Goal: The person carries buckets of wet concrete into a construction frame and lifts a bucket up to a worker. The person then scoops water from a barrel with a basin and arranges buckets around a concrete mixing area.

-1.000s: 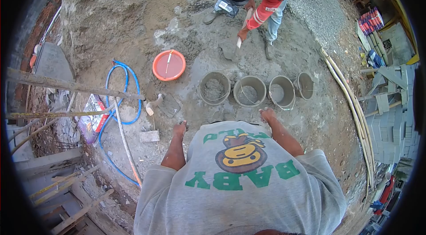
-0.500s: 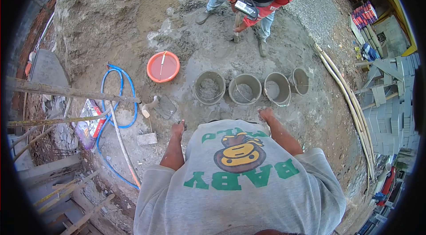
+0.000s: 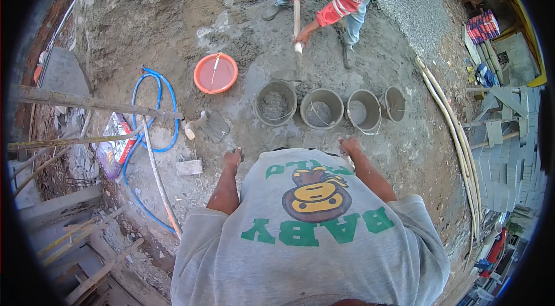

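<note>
My left hand (image 3: 233, 159) hangs in front of my shirt with its fingers curled in and nothing visible in them. Nearest to it is a flat-bladed tool, maybe a hoe (image 3: 215, 127), on the ground. My right hand (image 3: 349, 146), also curled and holding nothing I can see, is just short of a row of buckets. The left bucket (image 3: 258, 110), the second bucket (image 3: 304, 110), the third bucket (image 3: 378, 110) and the right bucket (image 3: 401, 104) stand in line. Grey mix shows inside some. Across them, a co-worker in a red top grips a shovel (image 3: 297, 23), its blade near the left bucket.
An orange basin (image 3: 198, 79) of murky water stands behind the hoe-like tool. A blue hose (image 3: 175, 127) loops at left, beside a printed bag (image 3: 118, 141) and wooden poles (image 3: 92, 102). A block (image 3: 189, 167) lies near my left hand. Long poles (image 3: 451, 115) lie at right.
The co-worker has moved the shovel toward the left bucket and leaned left. The view has shifted slightly. My hands keep nearly the same pose.
</note>
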{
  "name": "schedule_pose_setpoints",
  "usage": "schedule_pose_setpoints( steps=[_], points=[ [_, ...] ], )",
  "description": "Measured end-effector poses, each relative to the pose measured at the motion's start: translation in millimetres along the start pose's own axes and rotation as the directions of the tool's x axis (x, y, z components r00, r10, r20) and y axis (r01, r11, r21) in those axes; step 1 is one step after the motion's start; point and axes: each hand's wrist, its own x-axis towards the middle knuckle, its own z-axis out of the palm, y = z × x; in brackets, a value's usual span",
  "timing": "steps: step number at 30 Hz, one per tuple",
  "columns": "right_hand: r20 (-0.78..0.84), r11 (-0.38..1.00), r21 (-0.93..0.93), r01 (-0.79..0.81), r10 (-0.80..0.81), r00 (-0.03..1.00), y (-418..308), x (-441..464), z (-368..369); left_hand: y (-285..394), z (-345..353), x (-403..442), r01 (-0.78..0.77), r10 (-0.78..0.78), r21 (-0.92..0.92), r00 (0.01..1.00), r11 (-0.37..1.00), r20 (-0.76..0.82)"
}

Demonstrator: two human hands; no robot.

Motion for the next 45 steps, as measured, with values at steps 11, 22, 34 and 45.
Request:
schedule_pose_setpoints(
  steps=[11, 22, 34, 45],
  points=[
    [0.021, 0.997, -0.074, 0.021, -0.02, 1.0, -11.6, -6.7, -2.0, -17.1, -7.9, 13.7, -0.029, 0.022, 0.085, 0.996, 0.996, 0.081],
    [-0.006, 0.997, -0.068, 0.026, -0.027, 1.0, -2.7, 6.4, 4.9, -10.2, -6.2, 8.2, -0.008, 0.008, 0.043, 1.0, 0.999, 0.009],
    [-0.02, 0.998, -0.066, 0.009, -0.011, 1.0, -1.8, 7.5, 7.2, -16.5, -7.7, 23.3, 0.007, -0.013, 0.071, 0.996, 0.997, 0.088],
    [0.037, 0.998, -0.056, -0.007, 0.009, 0.999, -10.3, -0.4, 5.7, 2.1, -7.3, 5.4, 0.009, -0.008, -0.034, 0.999, 0.999, 0.041]
  ],
)
